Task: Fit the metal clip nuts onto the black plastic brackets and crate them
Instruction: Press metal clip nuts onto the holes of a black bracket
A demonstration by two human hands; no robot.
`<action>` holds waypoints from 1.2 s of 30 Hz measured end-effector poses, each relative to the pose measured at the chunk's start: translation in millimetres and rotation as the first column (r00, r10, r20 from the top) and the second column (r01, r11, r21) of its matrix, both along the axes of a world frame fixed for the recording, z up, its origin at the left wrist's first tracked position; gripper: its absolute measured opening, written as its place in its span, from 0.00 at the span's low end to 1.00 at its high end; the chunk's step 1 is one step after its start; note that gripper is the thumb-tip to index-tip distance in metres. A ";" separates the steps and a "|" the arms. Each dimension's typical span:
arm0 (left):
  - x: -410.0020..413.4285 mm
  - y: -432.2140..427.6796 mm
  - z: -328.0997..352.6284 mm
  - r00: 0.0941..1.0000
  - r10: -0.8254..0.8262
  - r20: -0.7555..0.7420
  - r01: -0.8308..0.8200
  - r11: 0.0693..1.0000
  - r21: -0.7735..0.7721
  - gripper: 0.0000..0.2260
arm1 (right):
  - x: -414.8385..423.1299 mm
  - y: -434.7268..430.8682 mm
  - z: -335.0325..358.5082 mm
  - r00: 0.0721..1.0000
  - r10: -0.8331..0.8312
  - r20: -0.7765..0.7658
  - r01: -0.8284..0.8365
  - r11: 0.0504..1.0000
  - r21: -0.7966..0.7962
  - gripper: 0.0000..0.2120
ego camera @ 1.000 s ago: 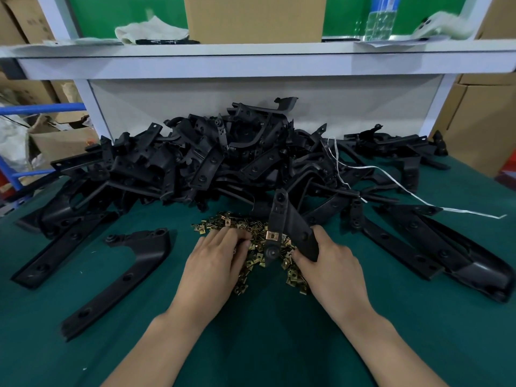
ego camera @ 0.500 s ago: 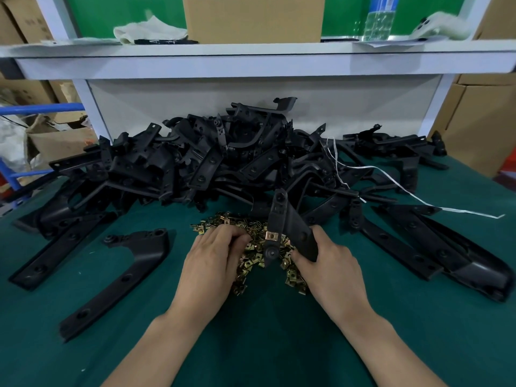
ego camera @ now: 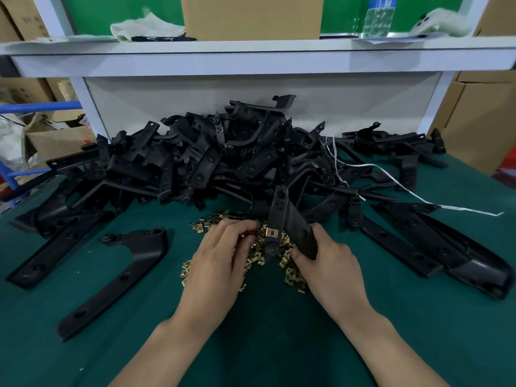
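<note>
Right hand (ego camera: 332,265) grips stiff, light bracket (ego camera: 293,224) by its broad arm over clip nuts (ego camera: 255,255) heaped on tabletop (ego camera: 279,331); left hand (ego camera: 220,261) curls into them, pinch indeterminable; small slippery nuts judged best edge-pinched.

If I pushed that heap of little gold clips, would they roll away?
Probably not: the clip nuts look flat and squarish, so they'd likely slide on the green mat, not roll. They lie loose and tiny, so the heap would probably scatter easily.
</note>
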State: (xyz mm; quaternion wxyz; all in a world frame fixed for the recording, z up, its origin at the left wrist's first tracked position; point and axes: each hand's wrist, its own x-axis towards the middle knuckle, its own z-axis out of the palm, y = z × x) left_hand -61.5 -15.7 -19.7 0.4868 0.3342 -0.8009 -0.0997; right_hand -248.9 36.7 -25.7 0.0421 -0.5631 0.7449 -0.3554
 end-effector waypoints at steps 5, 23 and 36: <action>0.7 -0.7 0.1 0.999 0.000 -0.034 0.002 0.997 0.077 0.10 | -0.6 -0.6 -0.9 1.000 -0.011 -0.001 0.011 1.000 -0.013 0.12; -1.9 -3.2 8.8 0.838 0.025 -0.545 0.344 0.751 0.564 0.09 | -1.9 -1.8 -2.9 1.000 -0.008 -0.007 0.008 1.000 -0.013 0.13; -2.3 -4.8 6.2 0.809 0.087 -0.581 0.369 0.695 0.617 0.08 | 0.5 -1.5 -1.1 1.000 -0.023 -0.017 0.022 0.999 -0.024 0.13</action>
